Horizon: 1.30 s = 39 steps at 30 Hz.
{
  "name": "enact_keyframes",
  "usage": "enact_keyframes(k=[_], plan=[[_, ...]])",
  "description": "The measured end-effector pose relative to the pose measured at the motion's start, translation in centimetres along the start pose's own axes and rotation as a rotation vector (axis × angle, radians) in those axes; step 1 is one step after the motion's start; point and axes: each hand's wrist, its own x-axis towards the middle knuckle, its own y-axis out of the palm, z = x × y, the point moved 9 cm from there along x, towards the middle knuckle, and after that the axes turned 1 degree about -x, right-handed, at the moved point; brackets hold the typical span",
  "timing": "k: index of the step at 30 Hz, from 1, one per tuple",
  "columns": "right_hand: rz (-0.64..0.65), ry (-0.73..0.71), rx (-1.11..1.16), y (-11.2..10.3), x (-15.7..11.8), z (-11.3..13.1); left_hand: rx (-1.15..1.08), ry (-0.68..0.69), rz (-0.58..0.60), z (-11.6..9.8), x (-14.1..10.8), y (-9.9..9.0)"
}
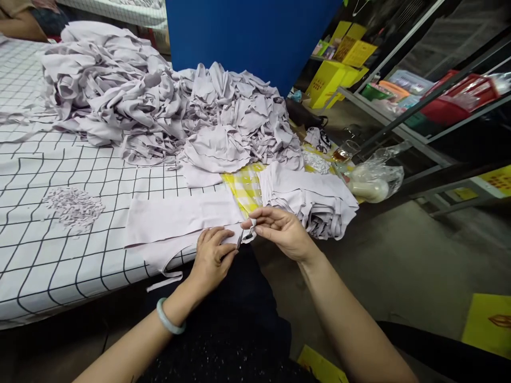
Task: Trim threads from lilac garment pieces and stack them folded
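Note:
A pale lilac cloth piece [181,218] lies flat along the table's near edge, its narrow strap [165,281] hanging over the side. My left hand [212,255] rests on its right end, fingers bent over the cloth and thumb pressed near the edge. Facing it, my right hand [279,231] is closed, thumb and fingers pinching what look like small scissors [240,239] with pale, wrapped-looking handles. The metal blades point down toward my left thumb. Part of the cloth between the hands is hidden by my fingers.
A big heap of lilac cloth [120,80] covers the table's back. Stacked pieces [311,199] sit at the right corner on yellow checked cloth [249,186]. Small cut scraps [74,207] are piled left. Shelving [399,119] and yellow crates [327,85] stand right; another person's arm [22,26] shows far left.

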Motion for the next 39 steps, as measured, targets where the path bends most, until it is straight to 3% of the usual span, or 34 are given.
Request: enact_keyframes(k=[6, 16, 22, 27, 31, 39], plan=[[-0.003, -0.042, -0.034, 1.1, 1.1, 0.3, -0.015, 0.01, -0.043, -0.1, 0.1, -0.3], [-0.108, -0.118, -0.061, 0.4, 2.6, -0.3, -0.042, -0.044, -0.026, 0.3, 0.0, -0.1], [-0.237, -0.149, -0.195, -0.6, 3.4, 1.0, -0.043, -0.059, -0.015, 0.3, 0.1, 0.0], [-0.155, 0.005, 0.05, 0.5, 4.3, -0.1, -0.028, -0.059, -0.03, 0.3, 0.1, -0.1], [-0.155, 0.011, 0.154, 0.9, 4.7, 0.5, -0.014, -0.039, -0.041, 0.1, 0.2, -0.3], [-0.17, 0.011, 0.126, 1.5, 4.5, 2.2, -0.056, -0.041, -0.039, 0.1, 0.0, -0.1]])
